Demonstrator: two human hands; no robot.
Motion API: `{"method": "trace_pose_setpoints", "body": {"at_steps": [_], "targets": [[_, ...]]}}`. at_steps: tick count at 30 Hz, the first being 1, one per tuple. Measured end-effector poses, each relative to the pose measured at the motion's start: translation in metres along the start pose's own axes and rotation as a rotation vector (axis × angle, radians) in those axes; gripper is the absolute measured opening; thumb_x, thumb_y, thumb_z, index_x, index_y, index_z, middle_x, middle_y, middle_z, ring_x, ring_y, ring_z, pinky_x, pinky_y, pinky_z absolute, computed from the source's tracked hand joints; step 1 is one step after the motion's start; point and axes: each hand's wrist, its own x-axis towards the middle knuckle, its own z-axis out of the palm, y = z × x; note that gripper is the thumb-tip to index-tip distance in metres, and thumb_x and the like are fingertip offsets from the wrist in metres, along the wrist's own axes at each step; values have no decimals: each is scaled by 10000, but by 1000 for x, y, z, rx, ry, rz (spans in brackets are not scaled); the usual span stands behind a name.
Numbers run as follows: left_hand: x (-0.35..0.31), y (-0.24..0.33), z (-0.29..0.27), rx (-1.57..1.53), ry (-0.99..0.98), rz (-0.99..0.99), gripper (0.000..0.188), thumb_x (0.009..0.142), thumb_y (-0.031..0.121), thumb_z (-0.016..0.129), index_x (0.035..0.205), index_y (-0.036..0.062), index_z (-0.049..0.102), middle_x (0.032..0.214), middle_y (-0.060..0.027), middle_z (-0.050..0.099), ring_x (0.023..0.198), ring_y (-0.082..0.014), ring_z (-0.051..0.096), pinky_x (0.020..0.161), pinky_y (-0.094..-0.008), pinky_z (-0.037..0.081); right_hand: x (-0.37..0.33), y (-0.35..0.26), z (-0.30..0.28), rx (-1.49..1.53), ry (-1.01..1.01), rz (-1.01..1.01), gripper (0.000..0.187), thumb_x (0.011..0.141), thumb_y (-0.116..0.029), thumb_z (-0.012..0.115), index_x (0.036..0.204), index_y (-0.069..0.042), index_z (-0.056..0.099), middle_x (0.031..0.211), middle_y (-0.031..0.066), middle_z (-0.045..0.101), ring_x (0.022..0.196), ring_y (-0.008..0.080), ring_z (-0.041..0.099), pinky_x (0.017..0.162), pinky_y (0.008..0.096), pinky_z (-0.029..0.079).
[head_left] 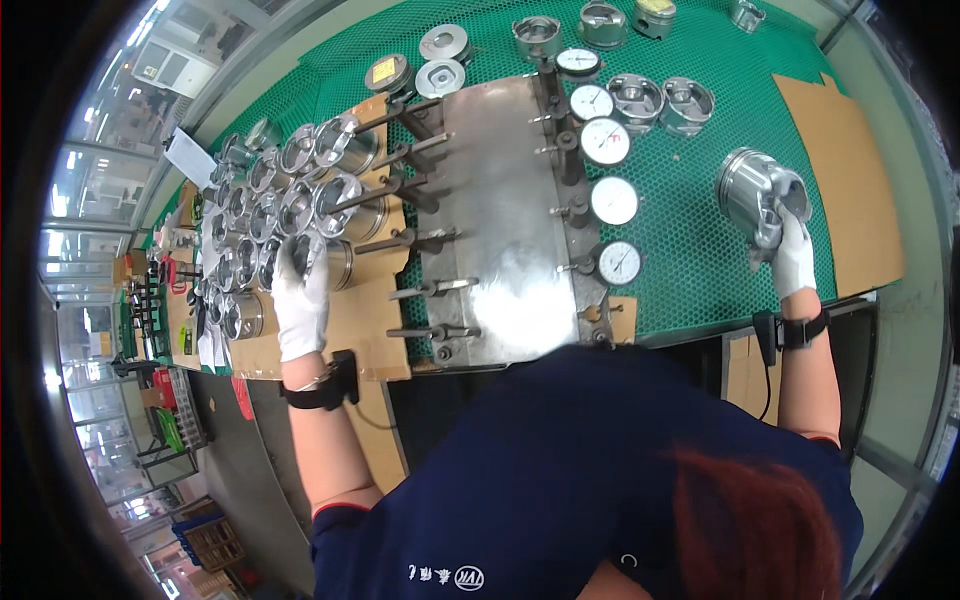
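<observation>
Head view: a silver piston (750, 190) is near the right edge of the worktop (680, 290), just beside a brown cardboard sheet (845, 180); the right hand (794, 255), gloved in white, is closed on its near, open end, though whether the piston rests on the green surface or is lifted cannot be told; the left hand (302, 300), also gloved, has its fingers curled over a second piston (340, 265) toward the worktop's front edge, left of the steel plate (510, 200); how firmly those fingers close is hidden. Smooth metal could slip from the right hand's one-sided hold, I judge, since the far end looks unsupported; a sideways pull by the left hand could knock the closely packed pistons (265, 215) together, or strike the metal arms (405, 240) along the plate's left edge; a careless crossing could jar the dial gauges (614, 202) along its right edge; the loose cable (768, 395) under the right wrist strap (803, 330) could snag on the front edge. Yellow labels mark pistons near the far edge, their print too small to read; the gauges carry printed dials; the navy shirt (560, 460) bears a white emblem and characters.
</observation>
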Motion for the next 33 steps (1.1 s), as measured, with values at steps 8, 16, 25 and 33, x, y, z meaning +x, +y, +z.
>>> {"method": "trace_pose_setpoints", "body": {"at_steps": [8, 16, 25, 33], "targets": [[4, -67, 7, 827, -137, 357, 305, 856, 231, 748, 1051, 3, 692, 897, -213, 719, 816, -392, 695, 774, -466, 555, 221, 54, -15, 31, -165, 411, 368, 1022, -387, 434, 986, -82, 638, 627, 100, 624, 464, 184, 586, 396, 322, 441], [-9, -26, 18, 886, -186, -166, 449, 944, 373, 633, 1173, -13, 647, 936, -284, 705, 880, -461, 681, 792, -513, 543, 270, 47, 20, 308, -71, 348, 365, 997, -443, 586, 1097, -93, 612, 782, 77, 625, 601, 189, 622, 562, 317, 567], [-81, -70, -42, 291, -144, -645, 577, 958, 470, 599, 1119, -80, 670, 1029, -258, 717, 973, -345, 694, 861, -419, 528, 119, 8, 4, 78, -297, 95, 416, 1008, -366, 606, 1310, -81, 640, 912, 47, 627, 819, 161, 644, 769, 308, 542], [-98, 103, -33, -818, -438, -514, 427, 995, 337, 611, 1167, -45, 696, 1065, -96, 727, 905, -127, 636, 817, -280, 497, -109, -79, 124, -156, -1085, -239, 538, 953, -231, 657, 1413, 8, 513, 1026, 101, 648, 918, 187, 656, 836, 323, 545]]}}
